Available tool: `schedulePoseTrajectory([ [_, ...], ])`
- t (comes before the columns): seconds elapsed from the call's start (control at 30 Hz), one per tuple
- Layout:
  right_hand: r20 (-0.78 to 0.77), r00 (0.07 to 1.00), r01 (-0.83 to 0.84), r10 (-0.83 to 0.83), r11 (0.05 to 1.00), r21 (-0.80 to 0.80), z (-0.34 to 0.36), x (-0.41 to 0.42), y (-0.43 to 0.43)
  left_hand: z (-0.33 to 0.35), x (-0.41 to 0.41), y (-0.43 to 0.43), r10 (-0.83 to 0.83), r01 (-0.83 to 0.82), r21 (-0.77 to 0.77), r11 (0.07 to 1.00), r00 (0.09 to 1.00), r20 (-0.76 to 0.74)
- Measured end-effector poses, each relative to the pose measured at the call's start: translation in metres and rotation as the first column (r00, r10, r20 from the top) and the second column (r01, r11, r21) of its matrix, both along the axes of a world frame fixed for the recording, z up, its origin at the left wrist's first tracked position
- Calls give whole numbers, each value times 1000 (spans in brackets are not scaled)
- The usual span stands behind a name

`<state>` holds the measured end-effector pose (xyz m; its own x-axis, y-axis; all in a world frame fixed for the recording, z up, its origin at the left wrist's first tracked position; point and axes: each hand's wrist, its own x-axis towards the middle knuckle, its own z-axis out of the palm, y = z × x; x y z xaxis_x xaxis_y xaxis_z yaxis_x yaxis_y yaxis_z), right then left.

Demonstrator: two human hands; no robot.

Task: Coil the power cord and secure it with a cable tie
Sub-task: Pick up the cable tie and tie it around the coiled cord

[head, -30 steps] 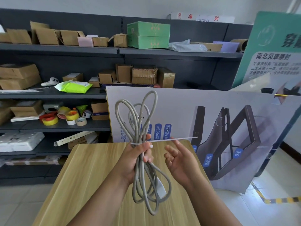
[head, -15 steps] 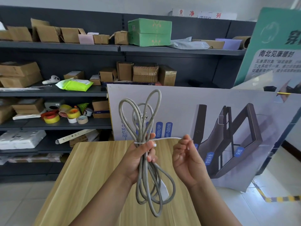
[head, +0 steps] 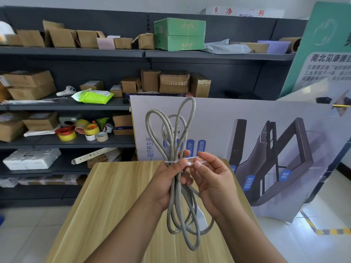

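- Forearms reach in from the lower edge and meet above the wooden counter, both raised clear of its surface.
- Left hand is upright, palm turned inward; right hand faces it, palm up and fingers curled toward the bundle.
- Grey power cord is coiled in long loops that stand above the left hand and hang below it over the counter.
- Printed display board leans just behind the counter; dark shelving with cardboard boxes and tape rolls stands farther back.
- Left hand is closed round the middle of the coil.
- White cable tie encircles the bundle just above that grip.
- Right hand pinches the tie's tail near its head between thumb and forefinger; remaining fingers are loosely open.
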<state>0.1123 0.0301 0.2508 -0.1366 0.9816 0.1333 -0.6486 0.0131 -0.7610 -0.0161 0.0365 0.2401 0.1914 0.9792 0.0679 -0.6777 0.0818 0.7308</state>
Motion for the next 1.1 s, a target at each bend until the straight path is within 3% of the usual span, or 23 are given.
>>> schedulePoseTrajectory([
  [0.2,-43,999,-15,13,999,-41,9,-2,-8,4,0,-2,11,-10,2,1000,998,-55],
  [0.4,35,998,-42,45,995,-86,8,1,-10,4,-2,-6,32,-32,3,999,998,-62],
  [0.63,-17,988,-152,151,978,-141,15,6,-17,4,-3,-9,18,-18,9,1000,997,-72],
  [0.77,33,975,-213,220,966,-147,19,10,-19,6,-2,-11,21,-20,8,1000,991,-134],
  [1.1,142,985,-86,99,992,-97,18,17,-21,8,1,-16,40,-31,50,998,983,-178],
])
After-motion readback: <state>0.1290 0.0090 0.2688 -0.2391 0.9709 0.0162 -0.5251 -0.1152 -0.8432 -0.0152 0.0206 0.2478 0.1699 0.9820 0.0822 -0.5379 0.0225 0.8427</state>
